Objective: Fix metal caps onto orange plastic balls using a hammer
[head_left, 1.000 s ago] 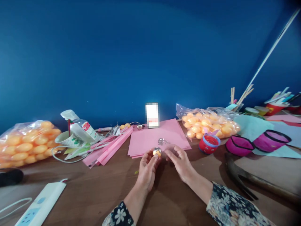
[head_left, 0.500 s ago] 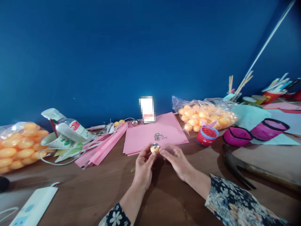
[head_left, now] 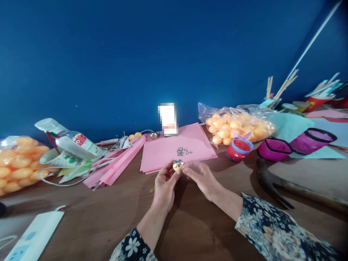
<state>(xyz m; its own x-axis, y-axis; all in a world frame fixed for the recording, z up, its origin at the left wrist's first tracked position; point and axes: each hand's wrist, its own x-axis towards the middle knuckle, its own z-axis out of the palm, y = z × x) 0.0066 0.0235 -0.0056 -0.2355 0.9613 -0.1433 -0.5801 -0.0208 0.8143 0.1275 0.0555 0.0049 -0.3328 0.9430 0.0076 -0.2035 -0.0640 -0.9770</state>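
Note:
A small orange ball (head_left: 178, 165) with a shiny silver covering on its upper part is held between the thumb and fingers of my left hand (head_left: 166, 184). The thumb and forefinger of my right hand (head_left: 201, 178) are pinched together against the ball's right side; whether they hold a tiny piece is too small to tell. Just beyond the ball, a pile of small silver pieces (head_left: 183, 151) lies on pink paper sheets (head_left: 160, 152). Farther back, another shiny silver ball (head_left: 153, 135) sits by the sheets' far left corner.
Bags of orange balls stand on the left (head_left: 21, 163) and back right (head_left: 231, 127). A red cup (head_left: 238, 150), purple fabric rings (head_left: 275, 149) and a claw hammer (head_left: 299, 188) lie to the right. Pink strips (head_left: 116, 163), a plastic bottle (head_left: 84, 143) and a power strip (head_left: 35, 232) occupy the left.
The view has shifted slightly, so most things sit a little higher in the picture. Both hands keep the ball in nearly the same hold.

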